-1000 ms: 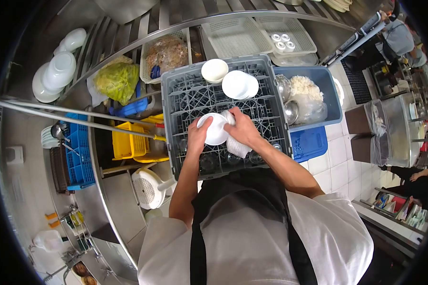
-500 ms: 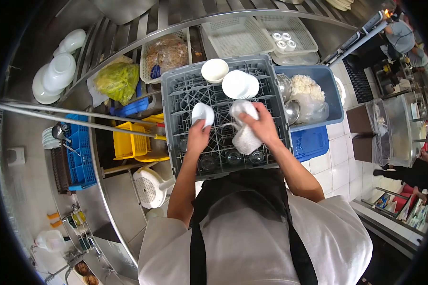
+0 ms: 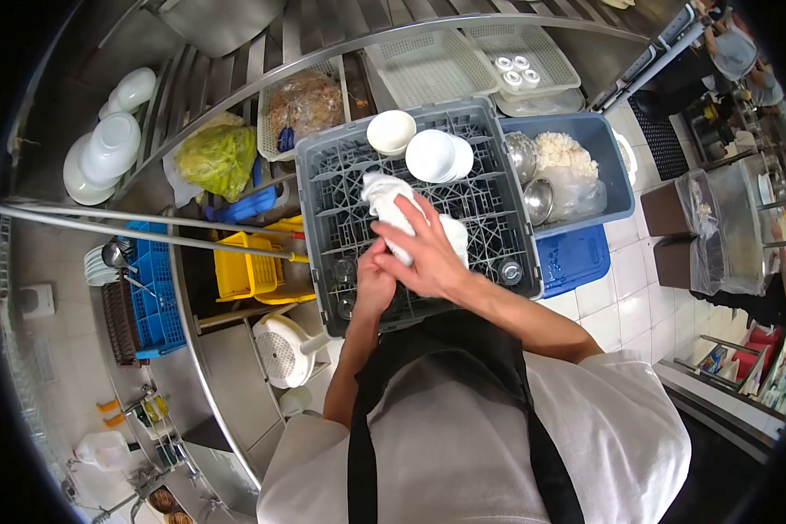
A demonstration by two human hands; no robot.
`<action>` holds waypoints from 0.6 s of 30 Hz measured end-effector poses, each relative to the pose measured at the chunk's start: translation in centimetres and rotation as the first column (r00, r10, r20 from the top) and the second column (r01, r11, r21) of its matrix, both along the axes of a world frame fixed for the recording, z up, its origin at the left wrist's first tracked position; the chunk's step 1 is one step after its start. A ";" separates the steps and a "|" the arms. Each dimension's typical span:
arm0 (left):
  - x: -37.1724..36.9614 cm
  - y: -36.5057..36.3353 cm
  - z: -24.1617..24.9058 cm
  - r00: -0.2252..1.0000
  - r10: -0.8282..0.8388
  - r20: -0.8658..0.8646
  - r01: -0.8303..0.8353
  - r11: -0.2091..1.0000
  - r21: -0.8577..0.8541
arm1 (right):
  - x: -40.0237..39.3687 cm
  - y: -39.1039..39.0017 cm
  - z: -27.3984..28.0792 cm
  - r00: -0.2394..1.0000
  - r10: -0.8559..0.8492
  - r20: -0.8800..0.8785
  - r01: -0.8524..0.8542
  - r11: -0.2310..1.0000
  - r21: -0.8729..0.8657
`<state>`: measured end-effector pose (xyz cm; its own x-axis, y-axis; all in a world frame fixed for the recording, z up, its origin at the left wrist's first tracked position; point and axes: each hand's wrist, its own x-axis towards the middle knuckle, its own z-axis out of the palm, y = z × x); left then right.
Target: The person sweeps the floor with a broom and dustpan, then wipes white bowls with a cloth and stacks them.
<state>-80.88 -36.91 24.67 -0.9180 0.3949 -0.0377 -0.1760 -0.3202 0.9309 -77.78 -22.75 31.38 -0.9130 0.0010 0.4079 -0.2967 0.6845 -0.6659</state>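
Over the grey dish rack (image 3: pixel 323 188), a white cloth (image 3: pixel 387 194) covers what was the small white cup, which is now mostly hidden. My left hand (image 3: pixel 377 278) is closed round its lower end. Against the cloth lies my right hand (image 3: pixel 426 246), with its fingers bent over it and part of the cloth hanging to the right. A white bowl (image 3: pixel 391 133) and several stacked white cups (image 3: pixel 431 155) sit at the rack's far side. Clear glasses (image 3: pixel 509 272) stand in the rack near its front edge.
To the right is a blue-grey tub (image 3: pixel 616 166) with bagged food and metal bowls. Yellow baskets (image 3: pixel 246 266) and a white stool (image 3: pixel 281 351) are at the left. Beyond the rack lie white trays (image 3: pixel 428 65). Other people (image 3: pixel 734 52) are at the far right.
Both hands have come together. The right hand has moved left with the cloth, which now wraps the cup in my left hand. The view has shifted slightly.
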 end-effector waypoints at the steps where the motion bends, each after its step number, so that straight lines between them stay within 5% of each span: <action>1: -0.3 -1.2 -0.7 0.997 -0.071 -0.039 0.065 0.988 -0.142 | -1.3 0.4 -1.0 1.000 0.015 -0.009 -0.015 1.000 -0.012; 2: -0.8 -2.4 -1.4 0.987 -0.144 -0.068 0.120 0.952 -0.282 | -2.5 0.8 -1.2 0.999 0.046 -0.012 -0.047 0.991 -0.125; 5: -0.7 -2.5 2.9 0.964 -0.211 -0.159 0.162 0.947 -0.276 | -4.7 1.5 -1.7 0.995 0.072 0.064 -0.047 0.946 -0.321; 8: -0.9 -3.5 6.0 0.880 -0.353 -0.318 0.175 0.863 -0.474 | -7.3 3.3 -1.7 0.744 0.528 0.409 0.082 0.535 -0.841; 10: -0.2 -3.2 5.8 0.887 -0.346 -0.307 0.168 0.859 -0.483 | -7.3 3.9 -2.4 0.630 0.674 0.386 0.366 0.181 -0.913; 11: 0.1 -2.8 4.5 0.944 -0.214 -0.250 0.115 0.926 -0.360 | -7.1 3.7 -3.1 0.636 0.669 0.385 0.366 0.178 -0.913; 13: 0.0 -2.2 2.4 0.988 -0.024 -0.155 -0.010 0.977 -0.214 | -6.3 1.9 -6.1 0.753 0.593 0.287 0.437 -0.124 -0.891; 16: -0.6 -0.4 1.0 0.987 0.163 0.016 -0.158 0.974 -0.165 | -3.0 -2.1 -4.4 0.859 0.314 0.404 0.465 -0.150 -0.873; 17: -0.9 -0.4 0.3 0.989 0.148 0.029 -0.141 0.978 -0.155 | -2.2 -2.5 -4.8 0.869 0.262 0.420 0.431 0.020 -0.902; 18: -1.2 -0.3 0.3 0.989 0.146 0.031 -0.140 0.978 -0.155 | -1.4 -2.7 -4.5 0.869 0.261 0.421 0.432 0.019 -0.902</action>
